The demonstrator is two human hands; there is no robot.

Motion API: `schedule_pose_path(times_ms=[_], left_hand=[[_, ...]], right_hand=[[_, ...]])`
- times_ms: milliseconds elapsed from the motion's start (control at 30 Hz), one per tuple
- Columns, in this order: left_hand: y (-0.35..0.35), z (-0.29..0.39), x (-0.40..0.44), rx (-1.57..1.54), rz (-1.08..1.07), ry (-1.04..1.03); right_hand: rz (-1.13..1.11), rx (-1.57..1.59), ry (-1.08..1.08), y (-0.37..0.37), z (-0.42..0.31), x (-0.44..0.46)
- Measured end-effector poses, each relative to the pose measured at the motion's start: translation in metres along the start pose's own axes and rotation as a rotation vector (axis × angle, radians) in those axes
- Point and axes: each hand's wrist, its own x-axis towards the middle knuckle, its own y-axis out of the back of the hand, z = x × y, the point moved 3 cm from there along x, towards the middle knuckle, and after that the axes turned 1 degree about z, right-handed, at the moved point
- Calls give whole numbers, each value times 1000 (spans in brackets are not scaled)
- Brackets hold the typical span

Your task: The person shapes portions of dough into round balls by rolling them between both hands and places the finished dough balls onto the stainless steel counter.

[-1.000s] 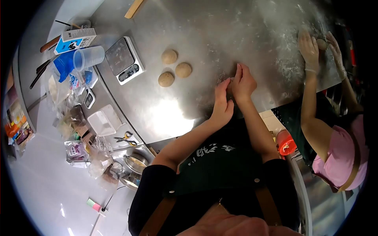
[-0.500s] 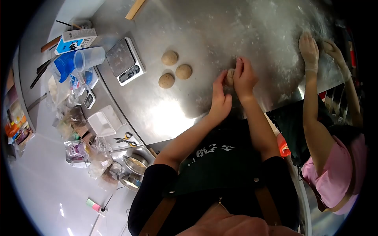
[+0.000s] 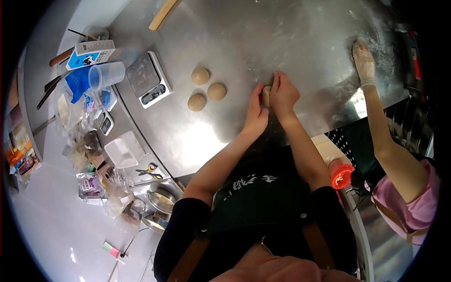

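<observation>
Between my two hands a dough ball (image 3: 266,96) rests on the steel worktop, its sides partly covered by my fingers. My left hand (image 3: 257,110) cups it from the left, with the thumb towards me. On the right side, my right hand (image 3: 284,96) curls round it with the fingers held together. To the left lie three round, brownish dough balls: one at the back (image 3: 200,75), one at the right (image 3: 216,92) and one nearest me (image 3: 197,102).
A digital scale (image 3: 149,80) stands left of the balls, near a clear plastic cup (image 3: 107,75) and a milk carton (image 3: 90,54). A wooden stick (image 3: 162,14) lies at the back. Scissors (image 3: 150,172) lie near a white tray (image 3: 124,149). A co-worker's gloved hand (image 3: 364,63) presses the floury worktop at right.
My hands and the dough ball between them have shifted slightly left and towards me. One of the co-worker's two hands has gone from view; a red bin shows more fully.
</observation>
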Motion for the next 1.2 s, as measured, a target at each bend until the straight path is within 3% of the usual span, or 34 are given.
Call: schedule_pose_path(times_ms=[133, 233, 333, 467, 567, 767, 900, 1033, 1200], left_hand=[[0, 12, -11, 40, -40, 16], [-9, 20, -36, 95, -7, -106], [-4, 9, -36, 127, 79, -84], [1, -2, -17, 91, -24, -42], [0, 13, -30, 115, -53, -38], [-4, 16, -45, 147, -9, -148], [-5, 0, -29, 243, -34, -118], [-18, 25, -62, 267, -74, -225], [-14, 31, -59, 219, 10, -289]], right_hand=[[38, 98, -64, 26, -20, 4], [40, 77, -100, 17, -8, -12], [55, 54, -37, 7, 0, -25], [90, 81, 27, 10, 0, -21], [38, 120, -145, 33, -12, -16], [84, 38, -37, 16, 4, -37], [100, 45, -7, 14, 11, -42], [40, 175, -217, 30, 28, -69], [85, 161, 62, 40, -3, -39]])
